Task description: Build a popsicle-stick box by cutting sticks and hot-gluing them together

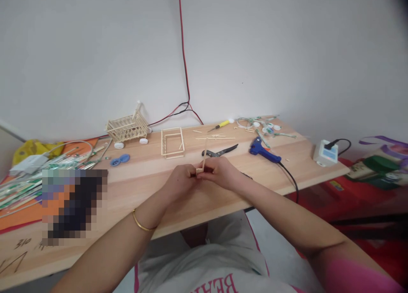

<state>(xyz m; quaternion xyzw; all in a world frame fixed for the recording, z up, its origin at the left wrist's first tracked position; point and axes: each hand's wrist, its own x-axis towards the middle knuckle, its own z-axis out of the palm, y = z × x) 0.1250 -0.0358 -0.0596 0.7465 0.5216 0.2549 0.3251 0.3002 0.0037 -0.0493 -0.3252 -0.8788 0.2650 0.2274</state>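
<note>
Above the front part of the wooden table, my left hand (181,181) and my right hand (221,174) meet with fingers closed. Between their fingertips is a small piece of short wooden sticks (199,170) set side by side, partly hidden by the fingers. A long thin wooden stick (205,150) rises from the right fingertips; whether it is joined to the small piece I cannot tell. Just beyond the hands lie black scissors (225,150), blades pointing right. A box-shaped stick frame (172,143) rests farther back, left of the scissors.
A stick cart (127,128) with white wheels stands back left, near blue caps (120,159). Wrapped sticks (22,193) cover the left side. On the right are a blue glue gun (265,150) with its cord, a white power adapter (325,153) and a yellow-handled screwdriver (220,125).
</note>
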